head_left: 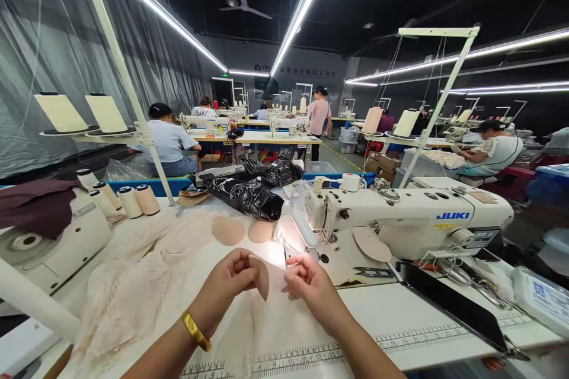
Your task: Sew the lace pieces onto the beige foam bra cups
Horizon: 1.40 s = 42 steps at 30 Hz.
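Centrally, L hand pinches a thin beige piece btwn thumb & fingers; R hand grips its opp. edge. Piece is held just above white surface, near a JUKI sewing machine on the R. Two beige ovals lie behind; crumpled cream fabric to the L.

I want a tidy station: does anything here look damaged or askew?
The flat black object lies slantwise across the printed ruler, covering some markings. The sewing machine bed has a dark brown patch along its front, possibly wear.
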Motion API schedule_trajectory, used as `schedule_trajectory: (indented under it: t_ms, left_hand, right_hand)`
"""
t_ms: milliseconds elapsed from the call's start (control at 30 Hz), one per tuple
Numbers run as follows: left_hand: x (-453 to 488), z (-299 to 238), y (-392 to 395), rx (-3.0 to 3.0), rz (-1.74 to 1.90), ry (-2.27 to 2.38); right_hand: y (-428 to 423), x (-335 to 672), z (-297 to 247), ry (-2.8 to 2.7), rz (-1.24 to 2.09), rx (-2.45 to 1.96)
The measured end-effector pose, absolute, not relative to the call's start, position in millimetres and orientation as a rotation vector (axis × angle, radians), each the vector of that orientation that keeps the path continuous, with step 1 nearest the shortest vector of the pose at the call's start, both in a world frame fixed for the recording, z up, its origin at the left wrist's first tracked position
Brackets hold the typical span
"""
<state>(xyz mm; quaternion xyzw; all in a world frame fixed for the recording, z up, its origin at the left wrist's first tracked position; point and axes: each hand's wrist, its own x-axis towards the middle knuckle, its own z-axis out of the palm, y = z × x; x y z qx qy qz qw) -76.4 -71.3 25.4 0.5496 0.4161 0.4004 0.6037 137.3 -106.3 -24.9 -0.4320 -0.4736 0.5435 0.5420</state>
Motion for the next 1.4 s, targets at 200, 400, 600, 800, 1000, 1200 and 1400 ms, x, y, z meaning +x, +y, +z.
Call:
schedule_trajectory:
  t_ms: [200, 400, 600, 800, 1000, 1200, 1400]
  left_hand:
    - [-80.2, 56.7, -48.2, 1.706, 0.672, 0.847]
    - [-57.6, 54.5, -45.9, 2.045, 0.246, 0.425]
    - [-66.5, 46.7, -39.0, 2.360, 0.589, 0.795]
    - [-74.5, 16.2, -45.4, 3.131, 0.673, 0.861]
    - [-45.1, -1.6, -43.9, 3.299, 0.299, 0.608]
    - [-7.7, -16.6, -27.2, 3.285, 0.066, 0.653]
    - [-11.0, -30.7, -28.3, 3.124, 0.390, 0.626]
  right_hand:
    - [-122.6, 139.1, 2.6, -1.487, 1.189, -1.127]
    - [-139.9, 146.4, 44.7, -2.041, 0.858, -1.170]
    - [-124.7, 158.2, 45.3, -2.140, -0.175, -0.983]
    - [-90.5, 154.2, -15.1, -2.060, -0.596, -0.787]
    - [-73.6, 181.8, -58.8, -2.391, -0.549, -0.754]
    - [-67.3, 224.7, -51.2, -2.487, -0.213, -0.867]
    - [-75.9, 239.3, -47.3, -2.415, -0.019, -0.964]
